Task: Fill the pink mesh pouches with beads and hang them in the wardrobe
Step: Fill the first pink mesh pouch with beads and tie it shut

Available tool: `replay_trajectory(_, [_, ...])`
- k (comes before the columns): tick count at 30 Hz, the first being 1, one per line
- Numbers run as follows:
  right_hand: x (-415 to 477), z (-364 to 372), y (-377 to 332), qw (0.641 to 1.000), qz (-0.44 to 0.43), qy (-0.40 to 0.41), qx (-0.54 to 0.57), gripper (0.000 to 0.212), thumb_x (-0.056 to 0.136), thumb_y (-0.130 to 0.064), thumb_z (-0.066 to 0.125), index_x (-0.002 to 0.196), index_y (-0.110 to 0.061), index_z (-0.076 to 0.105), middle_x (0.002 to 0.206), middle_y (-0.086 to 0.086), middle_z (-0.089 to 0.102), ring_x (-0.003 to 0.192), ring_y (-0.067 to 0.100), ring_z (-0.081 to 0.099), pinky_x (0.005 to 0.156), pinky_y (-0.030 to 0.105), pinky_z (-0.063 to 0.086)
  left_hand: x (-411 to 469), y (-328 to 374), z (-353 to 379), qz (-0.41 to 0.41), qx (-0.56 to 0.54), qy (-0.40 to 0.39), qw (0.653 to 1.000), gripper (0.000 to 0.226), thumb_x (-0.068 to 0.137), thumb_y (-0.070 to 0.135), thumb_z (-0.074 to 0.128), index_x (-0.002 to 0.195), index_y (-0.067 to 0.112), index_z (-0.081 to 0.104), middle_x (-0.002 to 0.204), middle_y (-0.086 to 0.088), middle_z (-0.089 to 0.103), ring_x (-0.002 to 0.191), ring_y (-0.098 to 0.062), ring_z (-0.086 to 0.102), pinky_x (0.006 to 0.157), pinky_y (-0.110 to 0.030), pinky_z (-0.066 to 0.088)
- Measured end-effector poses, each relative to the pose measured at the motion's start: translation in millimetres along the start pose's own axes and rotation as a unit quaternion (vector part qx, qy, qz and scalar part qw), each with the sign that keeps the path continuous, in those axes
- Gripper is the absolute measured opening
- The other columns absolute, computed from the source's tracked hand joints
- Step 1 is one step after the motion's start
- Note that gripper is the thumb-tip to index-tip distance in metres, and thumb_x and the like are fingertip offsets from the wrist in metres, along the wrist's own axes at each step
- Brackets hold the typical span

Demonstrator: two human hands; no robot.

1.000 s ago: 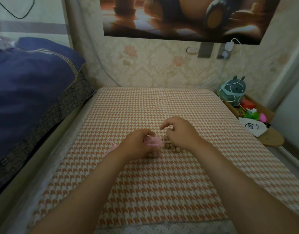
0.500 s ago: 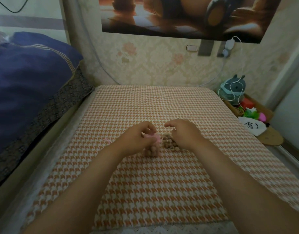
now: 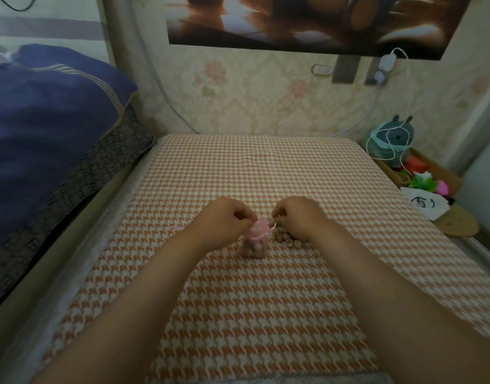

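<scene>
Near the middle of the houndstooth-covered surface (image 3: 266, 314), a pink mesh pouch (image 3: 254, 236) stands upright, its lower half bulging with brownish beads (image 3: 255, 249) that show through the mesh, its neck gathered tight under a ruffled top. The left hand (image 3: 224, 220) sits just left of the pouch with its fingers curled in, pinching at the gathered neck. The right hand (image 3: 299, 217) is just right of the pouch, thumb and forefinger closed narrowly on the pink drawstring (image 3: 272, 226), which runs taut from the neck up to those fingertips. Between the pouch and the right hand, partly under the palm, a small heap of loose beads (image 3: 288, 237) lies on the cover, touching or nearly touching the pouch's right side. A bit of pink cord (image 3: 174, 227) shows on the cover just beyond the left wrist; what it belongs to cannot be told.

Along the left edge a navy quilt (image 3: 44, 120) with a dark patterned border is piled higher than the surface. Beyond the far edge rises floral wallpaper with the lower part of a poster (image 3: 307, 20). Off the far right corner sits a grey-green plush toy (image 3: 392, 139) with a white cable (image 3: 404, 79) looped over it, leading up to a white charger plug (image 3: 387, 63) on the wall. Beside the right edge lie a white cloth with a black drawing (image 3: 424, 203), some green and pink items (image 3: 429, 184) and a round wooden disc (image 3: 457, 224)
</scene>
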State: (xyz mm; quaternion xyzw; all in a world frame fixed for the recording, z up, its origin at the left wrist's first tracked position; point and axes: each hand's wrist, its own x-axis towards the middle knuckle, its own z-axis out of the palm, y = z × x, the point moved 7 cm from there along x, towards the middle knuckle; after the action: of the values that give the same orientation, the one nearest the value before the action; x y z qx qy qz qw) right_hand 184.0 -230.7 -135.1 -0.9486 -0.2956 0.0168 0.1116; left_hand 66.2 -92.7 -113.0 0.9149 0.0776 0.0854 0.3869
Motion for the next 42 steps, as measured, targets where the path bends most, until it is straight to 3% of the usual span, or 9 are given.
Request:
replay_trajectory(7, [-26,-41,-27,0.976,-0.071,0.102,0.177,0.017,0.091,-0.033,0.069,0.107,-0.030,0.074,0.094,-0.017,0.070,0.077,-0.002,0.058,0.079,0.027,0.052,-1,0,-1,-0.006,-0.008,-0.006,1.000,0.019,0.089,0.016,0.060,0.094,0.025,0.076,0.089,0.012,0.071,0.070,0.000,0.061,0.071,-0.025,0.054])
replay_trajectory(11, [-51,-48,-58,0.974,-0.141,0.104,0.146,0.015,0.088,-0.036,0.071,0.101,-0.034,0.075,0.088,-0.020,0.070,0.075,-0.006,0.054,0.070,0.014,0.041,-4,1,-3,-0.009,-0.012,-0.002,1.000,0.020,0.090,0.016,0.059,0.095,0.022,0.077,0.076,0.011,0.069,0.068,-0.006,0.063,0.071,-0.030,0.055])
replay_trajectory(18, [-65,-48,-70,0.974,-0.186,0.124,-0.036,0.017,0.090,-0.035,0.062,0.099,-0.035,0.077,0.100,-0.011,0.069,0.100,0.017,0.055,0.090,0.037,0.042,-9,1,-3,-0.008,-0.033,-0.007,0.999,0.021,0.088,0.016,0.060,0.097,0.023,0.078,0.088,0.005,0.075,0.080,-0.012,0.070,0.078,-0.038,0.059])
replay_trajectory(23, [-72,-47,-71,0.979,-0.178,0.034,-0.096,0.050,0.079,-0.044,0.035,0.115,-0.038,0.070,0.117,-0.009,0.058,0.114,0.016,0.045,0.104,0.039,0.033,-10,4,-1,-0.002,-0.097,-0.036,0.995,0.025,0.084,0.011,0.061,0.103,0.025,0.070,0.096,0.007,0.073,0.085,-0.010,0.068,0.075,-0.030,0.057])
replay_trajectory(29, [-69,-34,-67,0.980,-0.171,-0.006,-0.104,0.033,0.090,-0.035,0.057,0.121,-0.038,0.069,0.124,-0.007,0.062,0.120,0.019,0.051,0.105,0.038,0.031,-11,-2,17,-0.002,-0.039,-0.129,0.991,0.080,0.072,0.032,0.084,0.140,0.031,0.043,0.125,0.012,0.056,0.099,-0.005,0.062,0.083,-0.024,0.054])
replay_trajectory(32, [-68,-36,-68,0.982,-0.170,0.005,-0.085,0.032,0.091,-0.036,0.057,0.121,-0.039,0.067,0.120,-0.006,0.064,0.117,0.019,0.053,0.104,0.039,0.033,-6,-4,23,0.029,0.019,-0.100,0.994,0.043,0.066,0.038,0.085,0.104,0.039,0.063,0.098,0.018,0.065,0.088,-0.004,0.062,0.069,-0.016,0.045])
replay_trajectory(35, [-66,-35,-66,0.981,-0.171,0.014,-0.088,0.033,0.092,-0.033,0.054,0.122,-0.038,0.067,0.119,-0.006,0.065,0.116,0.020,0.054,0.103,0.040,0.034,-2,-5,21,0.038,0.027,-0.048,0.998,0.019,0.074,0.040,0.080,0.074,0.038,0.062,0.070,0.017,0.061,0.067,-0.001,0.056,0.057,-0.013,0.036])
replay_trajectory(39, [-64,-36,-62,0.982,-0.163,0.017,-0.098,0.029,0.092,-0.034,0.055,0.117,-0.036,0.069,0.118,-0.005,0.065,0.114,0.020,0.056,0.102,0.040,0.035,-3,-3,20,0.035,0.013,-0.036,0.999,0.025,0.073,0.036,0.082,0.094,0.025,0.073,0.083,0.011,0.069,0.077,-0.007,0.066,0.065,-0.017,0.047])
replay_trajectory(42, [-66,-39,-63,0.983,-0.168,0.016,-0.069,0.030,0.093,-0.031,0.055,0.118,-0.039,0.068,0.117,-0.005,0.064,0.112,0.019,0.057,0.103,0.040,0.034,-4,-3,21,0.034,0.013,-0.041,0.998,0.032,0.070,0.033,0.085,0.098,0.026,0.070,0.082,0.016,0.064,0.074,0.001,0.059,0.060,-0.006,0.040])
